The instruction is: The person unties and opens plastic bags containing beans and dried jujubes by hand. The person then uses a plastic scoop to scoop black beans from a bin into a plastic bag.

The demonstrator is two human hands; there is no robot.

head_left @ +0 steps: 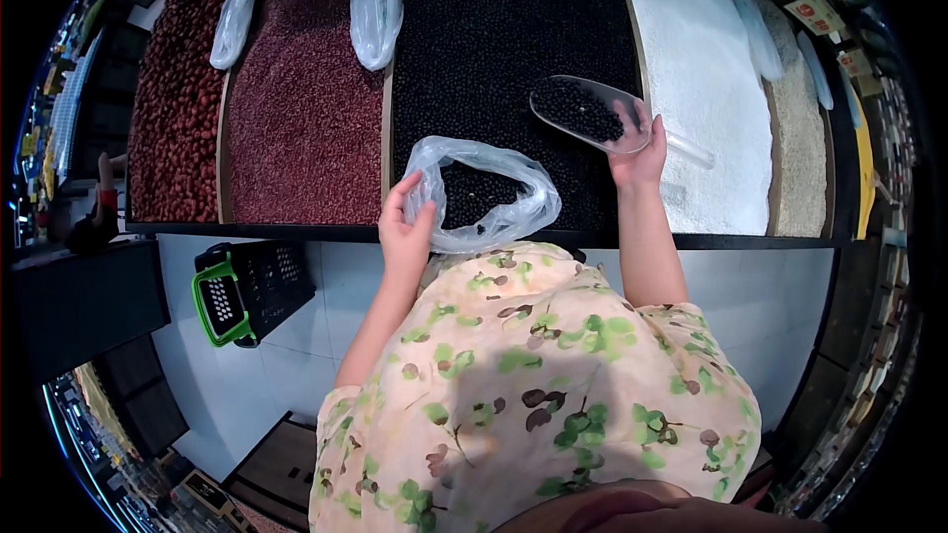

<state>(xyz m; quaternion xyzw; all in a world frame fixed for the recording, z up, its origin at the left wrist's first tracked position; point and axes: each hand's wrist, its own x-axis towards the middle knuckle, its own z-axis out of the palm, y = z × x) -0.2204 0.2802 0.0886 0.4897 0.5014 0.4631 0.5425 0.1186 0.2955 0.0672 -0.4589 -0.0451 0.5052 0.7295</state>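
Observation:
My left hand [405, 229] is closed on the left rim of a clear plastic bag [534, 199], its mouth spread wide and facing up. Dark beans show through that opening; whether they lie inside the bag is hard to tell. My right hand [640, 150] grips a clear plastic scoop [620, 145] from underneath near the back of its bowl, and its handle sticks out to the right. A load of black beans [581, 111] fills the front of the scoop. Both the scoop and the bag are over the bin of black beans [494, 49], the scoop to the right and higher up.
Left of the black beans are bins of small reddish beans [306, 109] and red dates [178, 128]; right is a white grainy bin [691, 39]. Rolled plastic bags [376, 10] lie on the dividers. A black basket with green handle [259, 291] stands on the floor. Another person's arm [106, 178] shows far left.

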